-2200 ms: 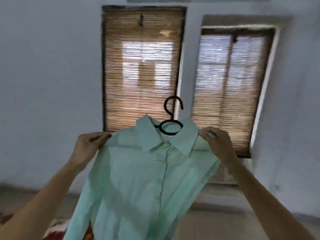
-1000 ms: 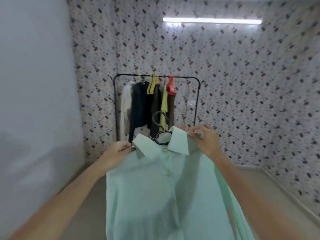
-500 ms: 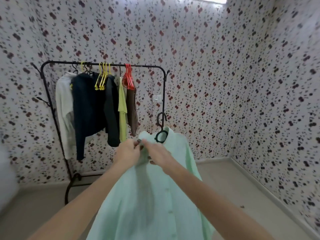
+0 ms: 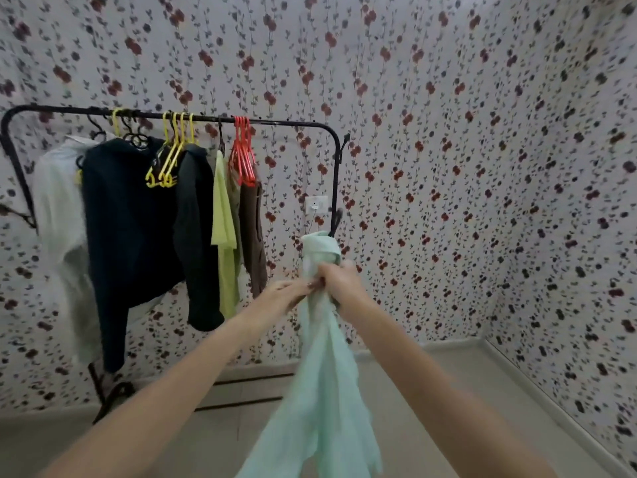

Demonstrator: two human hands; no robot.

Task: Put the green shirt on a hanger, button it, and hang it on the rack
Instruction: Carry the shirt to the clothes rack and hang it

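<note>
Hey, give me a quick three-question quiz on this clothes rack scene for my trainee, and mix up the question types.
1. True or false: the green shirt already hangs on the rack.
2. Which hang nearest the rack's bare right end? A: yellow hangers. B: red hangers. C: blue hangers.
3. Fill in: the left hand and right hand meet just below the shirt's ____.
Key: 1 false, it is in hand, off the rack; 2 B; 3 collar.

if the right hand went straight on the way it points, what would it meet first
Probably nothing until the floral wall: the right hand, gripping the green shirt, aims at the rack gap beside the brown garment. Depth is unclear.
</note>
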